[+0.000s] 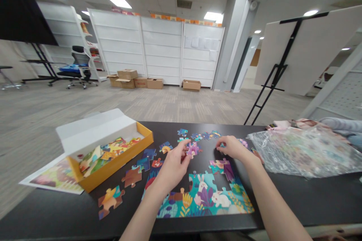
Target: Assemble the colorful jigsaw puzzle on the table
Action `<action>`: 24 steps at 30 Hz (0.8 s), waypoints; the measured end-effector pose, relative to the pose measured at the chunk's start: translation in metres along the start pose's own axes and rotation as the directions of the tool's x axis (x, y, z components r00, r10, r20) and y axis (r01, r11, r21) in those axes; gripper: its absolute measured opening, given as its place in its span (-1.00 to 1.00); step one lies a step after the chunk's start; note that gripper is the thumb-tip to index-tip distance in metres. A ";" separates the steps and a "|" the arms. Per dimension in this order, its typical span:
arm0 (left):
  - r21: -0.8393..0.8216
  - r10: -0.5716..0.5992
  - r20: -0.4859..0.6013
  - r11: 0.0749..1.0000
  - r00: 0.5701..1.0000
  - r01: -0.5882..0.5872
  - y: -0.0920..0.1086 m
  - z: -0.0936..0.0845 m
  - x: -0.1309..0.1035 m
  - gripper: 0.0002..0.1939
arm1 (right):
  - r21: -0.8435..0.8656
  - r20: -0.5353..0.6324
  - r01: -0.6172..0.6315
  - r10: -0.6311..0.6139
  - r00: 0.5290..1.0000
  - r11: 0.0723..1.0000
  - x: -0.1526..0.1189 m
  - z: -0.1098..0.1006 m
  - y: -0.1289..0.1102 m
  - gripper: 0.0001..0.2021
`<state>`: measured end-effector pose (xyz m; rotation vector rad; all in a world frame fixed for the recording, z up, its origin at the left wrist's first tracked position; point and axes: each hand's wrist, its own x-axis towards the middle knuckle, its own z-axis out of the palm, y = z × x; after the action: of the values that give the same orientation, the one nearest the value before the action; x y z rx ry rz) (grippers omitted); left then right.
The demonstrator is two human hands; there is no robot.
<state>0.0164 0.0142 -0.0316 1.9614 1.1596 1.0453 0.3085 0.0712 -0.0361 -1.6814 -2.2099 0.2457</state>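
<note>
My left hand (pixel 177 160) pinches a purple puzzle piece (pixel 193 149) above the black table. To the right, my right hand (pixel 230 147) bends its fingers down at a small teal piece, mostly hidden beneath them; whether it grips the piece is unclear. Below both hands lies a partly joined puzzle (pixel 207 196) showing white rabbits, purple leaves and yellow plants, with gaps in its upper part. A pink and purple joined section (pixel 222 166) sits at its top. Loose blue pieces (pixel 213 134) lie beyond the hands, and a brown piece (pixel 132 176) rests to the left.
A yellow box (pixel 117 165) with its white lid open holds many pieces at the left, beside a printed picture sheet (pixel 56 175). Crumpled clear plastic (pixel 305 150) covers the table's right side. An orange and brown piece (pixel 109 200) lies near the front left.
</note>
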 end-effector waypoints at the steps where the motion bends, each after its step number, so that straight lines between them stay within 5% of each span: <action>1: -0.003 -0.004 0.007 1.000 1.000 0.004 -0.001 0.000 0.000 -0.53 | 0.003 0.000 -0.010 0.010 1.000 1.000 -0.001 -0.001 0.002 -0.89; 6: -0.063 -0.002 0.025 0.998 1.000 0.004 -0.005 0.005 0.002 -0.52 | -0.015 0.016 -0.043 0.043 0.999 0.999 -0.006 -0.008 0.006 -0.88; 10: -0.107 -0.021 0.045 0.994 0.999 0.026 0.000 0.008 0.003 -0.52 | 0.247 -0.030 0.033 -0.026 0.999 0.968 -0.006 -0.011 -0.022 -0.90; 14: -0.137 -0.014 0.065 0.990 0.998 0.023 0.007 0.013 0.004 -0.52 | 0.684 0.056 0.088 -0.173 0.983 0.724 -0.005 -0.003 -0.060 -0.62; 17: -0.132 -0.016 0.079 0.991 0.997 0.027 0.009 0.020 0.003 -0.48 | 0.787 0.101 0.027 -0.172 0.980 0.617 -0.003 0.001 -0.062 -0.61; 24: 0.128 0.013 0.142 0.991 0.990 -0.031 0.017 0.033 -0.007 -0.57 | 0.633 0.246 -0.142 -0.025 0.969 0.761 -0.005 -0.011 -0.015 -0.54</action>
<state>0.0496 -0.0033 -0.0364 2.1170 1.1559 0.8457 0.3006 0.0614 -0.0214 -1.3626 -1.8821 1.1490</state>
